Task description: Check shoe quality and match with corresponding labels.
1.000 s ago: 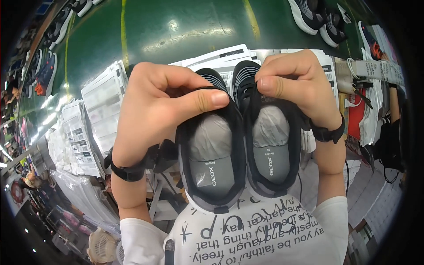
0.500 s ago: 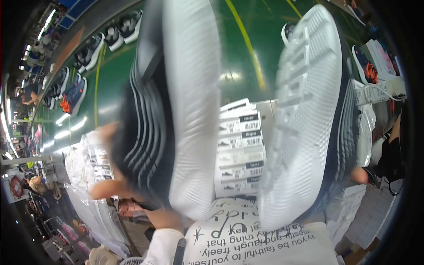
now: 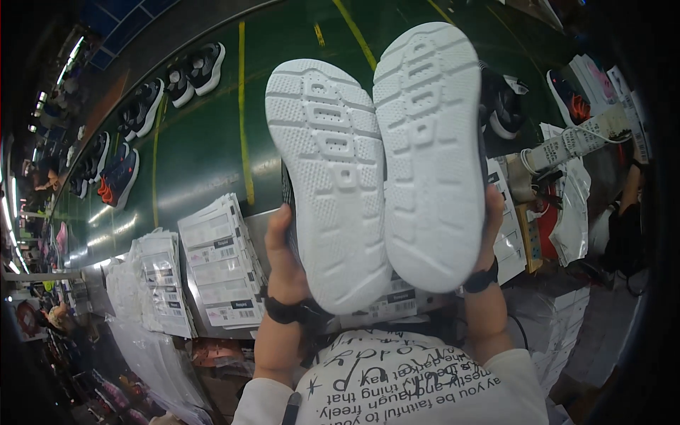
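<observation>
A pair of dark sneakers is held up side by side, with their white soles facing me. The left sneaker (image 3: pixel 340 234) has its heel end toward my body, and my left hand (image 3: pixel 285 265) grips it along its outer edge. On the other side my right hand (image 3: pixel 491 230) holds the right sneaker (image 3: pixel 433 212) in the same way. The two soles touch along the middle. Most of my fingers are hidden behind the shoes, as are the uppers.
A green conveyor belt (image 3: pixel 202 152) with yellow lines runs across in front, carrying more sneakers (image 3: pixel 195 74) at the left. Stacks of labelled white sheets (image 3: pixel 219 265) lie on its near edge. A white power strip (image 3: pixel 577 150) with a cable sits at the right.
Both sneakers have moved away from me and come together. Their soles have turned to face me; before, they were apart and tilted sideways.
</observation>
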`<state>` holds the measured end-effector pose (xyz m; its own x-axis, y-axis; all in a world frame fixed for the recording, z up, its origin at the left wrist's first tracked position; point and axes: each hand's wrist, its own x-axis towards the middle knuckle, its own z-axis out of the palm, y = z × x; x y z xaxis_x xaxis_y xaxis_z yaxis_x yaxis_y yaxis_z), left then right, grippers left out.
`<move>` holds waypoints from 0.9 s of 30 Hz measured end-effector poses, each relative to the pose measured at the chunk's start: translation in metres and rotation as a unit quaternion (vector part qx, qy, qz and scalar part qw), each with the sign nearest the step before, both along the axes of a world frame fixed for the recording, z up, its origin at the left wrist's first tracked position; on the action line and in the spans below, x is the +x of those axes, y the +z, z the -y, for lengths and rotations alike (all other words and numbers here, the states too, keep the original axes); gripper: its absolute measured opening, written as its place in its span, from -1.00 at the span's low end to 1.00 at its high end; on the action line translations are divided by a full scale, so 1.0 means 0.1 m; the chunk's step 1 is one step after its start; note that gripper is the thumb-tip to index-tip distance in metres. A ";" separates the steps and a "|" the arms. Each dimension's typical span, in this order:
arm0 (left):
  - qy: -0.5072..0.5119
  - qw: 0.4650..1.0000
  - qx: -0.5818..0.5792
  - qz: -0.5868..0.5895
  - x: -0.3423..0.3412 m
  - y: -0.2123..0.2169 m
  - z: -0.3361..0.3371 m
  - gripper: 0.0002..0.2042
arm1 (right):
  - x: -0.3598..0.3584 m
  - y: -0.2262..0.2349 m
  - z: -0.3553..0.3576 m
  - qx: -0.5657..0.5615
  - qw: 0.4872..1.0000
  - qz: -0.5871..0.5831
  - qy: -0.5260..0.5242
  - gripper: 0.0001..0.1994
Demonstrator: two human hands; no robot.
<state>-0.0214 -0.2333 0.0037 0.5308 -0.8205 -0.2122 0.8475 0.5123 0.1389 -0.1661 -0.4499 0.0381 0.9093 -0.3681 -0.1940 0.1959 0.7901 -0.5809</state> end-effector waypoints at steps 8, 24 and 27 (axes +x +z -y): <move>-0.089 0.664 0.464 0.579 0.87 -0.16 0.64 -0.45 | 1.03 -0.42 0.43 -0.622 0.749 -0.230 -0.009 -0.30; -0.084 0.310 0.535 0.781 -0.28 -0.29 -0.30 -0.05 | -0.05 -0.74 -0.48 -0.795 0.546 -0.260 -0.048 -0.86; -0.083 0.321 0.532 0.779 -0.29 -0.31 -0.32 -0.07 | -0.10 -0.73 -0.58 -0.824 0.501 -0.257 -0.058 -0.91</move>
<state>-0.0501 -0.2014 -0.0269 0.6405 -0.7680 -0.0024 -0.6722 -0.5622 0.4817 -0.1763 -0.3920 -0.0353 0.8490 -0.4586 0.2624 -0.3257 -0.8453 -0.4235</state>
